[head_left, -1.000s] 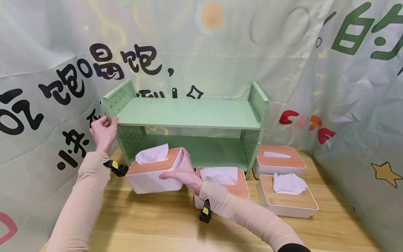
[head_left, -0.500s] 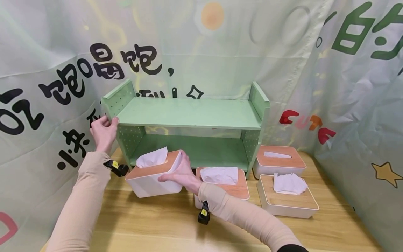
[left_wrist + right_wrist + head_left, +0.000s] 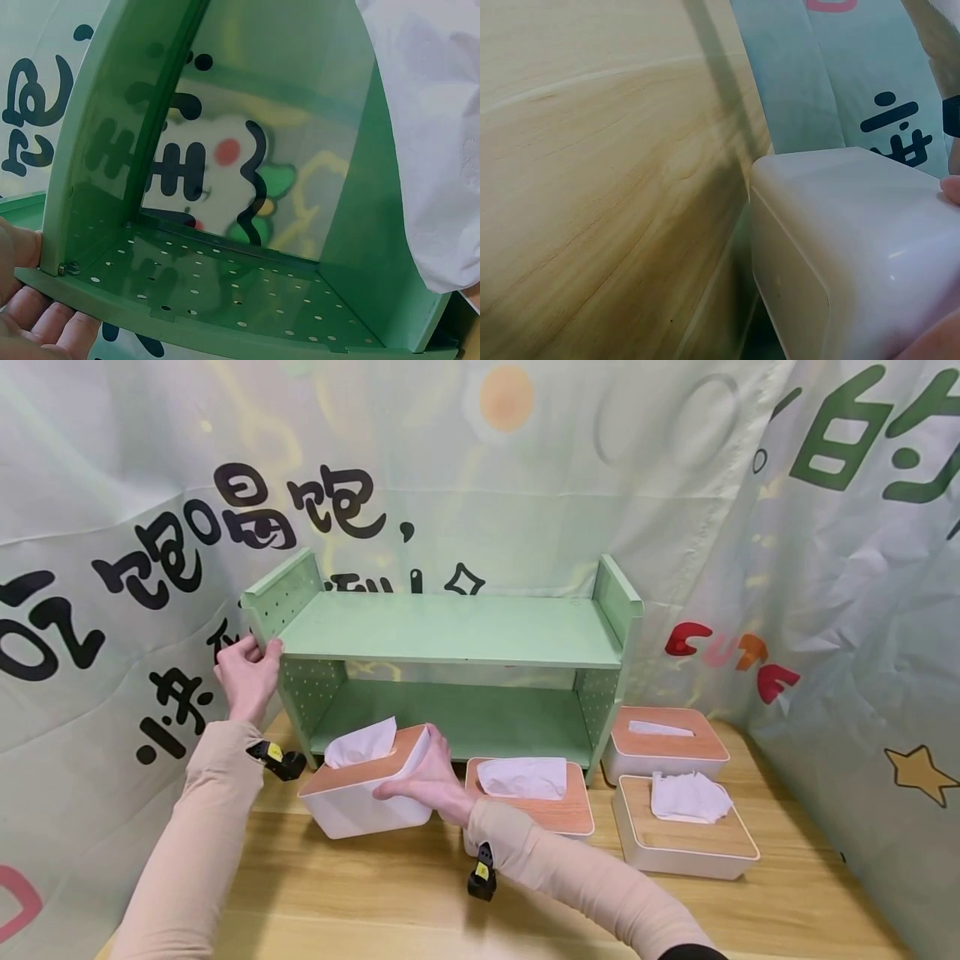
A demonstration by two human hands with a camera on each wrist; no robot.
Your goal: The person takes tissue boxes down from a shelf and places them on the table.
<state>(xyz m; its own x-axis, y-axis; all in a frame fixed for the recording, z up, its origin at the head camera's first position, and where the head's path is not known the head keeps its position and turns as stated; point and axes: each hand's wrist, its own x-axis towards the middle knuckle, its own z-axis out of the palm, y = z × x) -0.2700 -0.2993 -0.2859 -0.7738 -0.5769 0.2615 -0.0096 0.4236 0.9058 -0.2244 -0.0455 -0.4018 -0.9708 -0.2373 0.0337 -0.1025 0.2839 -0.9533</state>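
Note:
My left hand [image 3: 247,677] grips the left side panel of the green two-tier shelf [image 3: 457,628]. In the left wrist view, its thumb and fingers [image 3: 52,322] pinch the panel's edge. My right hand [image 3: 423,781] holds a white tissue box [image 3: 363,803] with a wood-look lid, thumb on the front and fingers at its right end. The box is tilted above the table before the shelf's lower left, a tissue [image 3: 362,743] sticking out of its top. Seen from the right wrist, the white underside of the held tissue box [image 3: 795,259] shows.
Another tissue box [image 3: 566,814] stands on the wooden table [image 3: 360,902] in front of the shelf, right beside my right hand. Two more, a rear tissue box [image 3: 663,743] and a front tissue box [image 3: 682,839], stand right of the shelf. A printed curtain [image 3: 525,510] hangs behind.
The right hand has lowered the tissue box a little toward the table, its left end staying higher. The left hand and the shelf have not moved.

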